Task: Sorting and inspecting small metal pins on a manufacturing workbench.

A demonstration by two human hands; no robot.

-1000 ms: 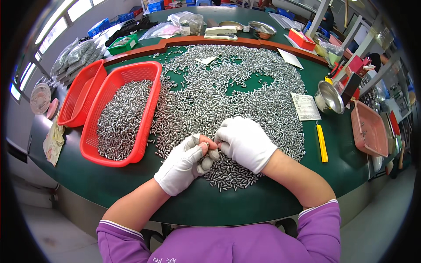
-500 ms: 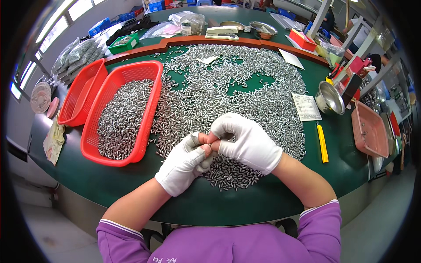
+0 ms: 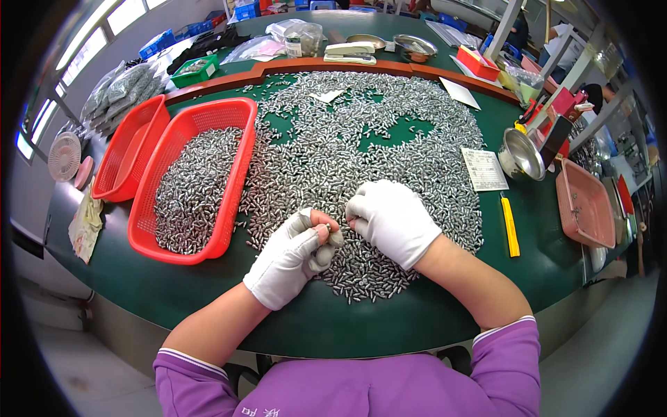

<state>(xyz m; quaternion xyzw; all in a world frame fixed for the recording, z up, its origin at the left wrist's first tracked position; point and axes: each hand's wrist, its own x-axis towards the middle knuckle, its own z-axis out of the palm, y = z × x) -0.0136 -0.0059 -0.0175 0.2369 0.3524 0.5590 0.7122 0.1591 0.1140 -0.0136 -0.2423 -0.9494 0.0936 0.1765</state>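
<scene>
A wide spread of small silvery bullet-shaped metal parts [image 3: 306,160] covers the middle of the green table. My left hand [image 3: 288,260], in a white glove with bare thumb and fingertip showing, is held over the near part of the spread. Its thumb and forefinger are pinched together; anything between them is too small to make out. My right hand [image 3: 396,221], also white-gloved, is just to the right and apart from the left one, low over the parts. Its fingers curl inward, and what they hold, if anything, is hidden.
Left of the spread stands a red perforated basket [image 3: 240,177] holding more parts, beside another red basket [image 3: 132,149]. To the right are a paper slip [image 3: 485,169], a yellow-handled cutter [image 3: 511,229], a steel bowl [image 3: 521,154] and a pink tray [image 3: 587,215]. A wooden ledge [image 3: 306,64] runs behind.
My hands were together with fingertips meeting; now they are apart. The right hand has moved right, down to the parts, while the left has stayed nearly in place, pinched.
</scene>
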